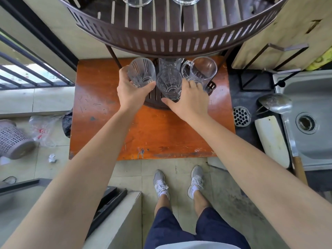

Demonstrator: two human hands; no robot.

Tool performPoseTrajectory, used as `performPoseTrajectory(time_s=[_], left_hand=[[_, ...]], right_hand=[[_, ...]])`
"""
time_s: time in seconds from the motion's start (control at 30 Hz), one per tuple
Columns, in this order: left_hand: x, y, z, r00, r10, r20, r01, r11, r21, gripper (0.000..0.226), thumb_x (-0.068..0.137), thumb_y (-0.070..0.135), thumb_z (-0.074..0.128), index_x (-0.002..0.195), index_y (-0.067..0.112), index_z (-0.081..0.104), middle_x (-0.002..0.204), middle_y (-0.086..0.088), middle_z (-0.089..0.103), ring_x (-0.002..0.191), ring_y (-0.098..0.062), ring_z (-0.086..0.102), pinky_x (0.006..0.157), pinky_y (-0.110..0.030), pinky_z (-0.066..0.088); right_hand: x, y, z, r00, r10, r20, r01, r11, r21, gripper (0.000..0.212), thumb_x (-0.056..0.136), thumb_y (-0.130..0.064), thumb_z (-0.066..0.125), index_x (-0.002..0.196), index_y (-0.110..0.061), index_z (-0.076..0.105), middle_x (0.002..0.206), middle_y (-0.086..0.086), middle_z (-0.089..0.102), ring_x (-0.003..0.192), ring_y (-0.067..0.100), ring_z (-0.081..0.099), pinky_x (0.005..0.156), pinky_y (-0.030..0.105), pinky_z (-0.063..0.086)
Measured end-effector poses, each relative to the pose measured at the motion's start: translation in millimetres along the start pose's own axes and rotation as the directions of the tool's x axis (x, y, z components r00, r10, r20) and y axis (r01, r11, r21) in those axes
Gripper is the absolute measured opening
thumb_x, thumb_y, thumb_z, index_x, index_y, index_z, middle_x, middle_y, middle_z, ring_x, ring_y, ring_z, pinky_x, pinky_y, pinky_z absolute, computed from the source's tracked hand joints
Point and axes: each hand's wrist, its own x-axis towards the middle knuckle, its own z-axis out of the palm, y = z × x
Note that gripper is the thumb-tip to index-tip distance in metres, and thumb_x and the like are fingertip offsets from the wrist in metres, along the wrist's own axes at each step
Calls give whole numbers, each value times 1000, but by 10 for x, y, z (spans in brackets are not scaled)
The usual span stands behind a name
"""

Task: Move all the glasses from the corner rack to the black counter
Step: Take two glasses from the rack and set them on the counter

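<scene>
The brown corner rack (pixel 170 42) stands on an orange table (pixel 100 108). On its lower shelf my left hand (pixel 130 90) grips an etched clear glass (pixel 142 72) at the left. My right hand (pixel 190 99) wraps around a patterned glass (pixel 168 83) in the middle, thumb under its base. A glass mug with a handle (pixel 201 72) stands just right of that hand, and another glass (pixel 170 62) sits behind, partly hidden under the upper shelf. Two more glasses (pixel 137 0) (pixel 186 0) show on the top shelf. The black counter (pixel 248 97) lies to the right.
On the counter sit a round metal strainer (pixel 241 116), a ladle (pixel 274 103), a white cutting board (pixel 273 141) and a knife (pixel 296 159) beside a steel sink (pixel 309 119). A wire stand (pixel 265 72) is at the back. A basket (pixel 12 139) and plastic bags lie on the floor left.
</scene>
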Motion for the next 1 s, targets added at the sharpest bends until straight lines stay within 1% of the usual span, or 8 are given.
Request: performPoseTrajectory(time_s=[0.13, 0.2, 0.3, 0.5, 0.67, 0.77, 0.9, 1.0], left_hand=[[20, 0, -103, 1000, -1, 7, 1, 1000, 21, 77, 67, 39, 87, 132, 25, 47, 107, 18, 58, 90, 7, 56, 83, -18, 47], [3, -19, -154, 1000, 7, 13, -7, 999, 34, 77, 68, 37, 87, 133, 25, 47, 109, 17, 58, 94, 1, 57, 86, -21, 47], [-37, -18, -217, 1000, 23, 16, -24, 999, 30, 79, 67, 36, 87, 134, 26, 47, 113, 15, 59, 100, -4, 58, 89, -23, 49], [-258, 94, -379, 1000, 25, -13, -26, 999, -46, 83, 65, 40, 88, 134, 29, 46, 119, 15, 61, 107, -5, 61, 95, -28, 53], [-725, 277, -506, 996, 82, 18, -80, 992, -96, 72, 65, 37, 87, 125, 31, 48, 113, 15, 62, 103, -6, 63, 87, -33, 56], [-1025, 380, -468, 985, 154, 80, -145, 984, -100, 70, 66, 36, 88, 123, 33, 47, 122, 9, 59, 110, -9, 60, 90, -38, 55], [-1402, 652, -225, 940, 250, 231, -222, 965, -138, 71, 71, 34, 88, 129, 27, 46, 116, 22, 56, 109, 5, 57, 91, -31, 54], [-1694, 941, 79, 857, 394, 331, -352, 918, -182, 62, 73, 33, 87, 122, 26, 49, 111, 27, 53, 105, 6, 55, 90, -42, 54]], right_hand=[[15, -138, 39, 993, 108, 43, -116, 958, 264, 108, 74, -74, 69, 153, -14, 29, 141, 6, 59, 128, 28, 57, 94, 46, 55], [37, -172, 54, 984, 172, 43, -175, 913, 369, 105, 73, -72, 72, 151, -15, 32, 143, 3, 58, 127, 26, 60, 94, 46, 55], [32, -142, 15, 980, 198, -9, -176, 892, 417, 98, 69, -73, 75, 144, -18, 44, 135, 0, 65, 120, 24, 64, 94, 43, 55], [-310, -90, -235, 989, 108, -104, -48, 886, 462, 90, 70, -73, 74, 137, -18, 50, 127, -5, 68, 114, 15, 66, 94, 34, 55], [-831, 22, -557, 951, 262, -163, -128, 817, 563, 81, 67, -69, 79, 128, -21, 56, 114, -9, 69, 104, 13, 67, 89, 32, 55], [-1205, 163, -767, 889, 425, -171, -226, 731, 644, 77, 67, -54, 88, 126, -17, 57, 105, -12, 60, 96, 11, 62, 80, 20, 44], [-1736, 518, -1000, 758, 620, -202, -309, 614, 727, 78, 67, -48, 89, 130, -20, 54, 104, -14, 61, 96, 14, 65, 85, 34, 55], [-2152, 864, -1204, 606, 750, -266, -327, 540, 776, 76, 67, -43, 91, 131, -21, 57, 100, -26, 60, 93, 1, 60, 84, 26, 51]])
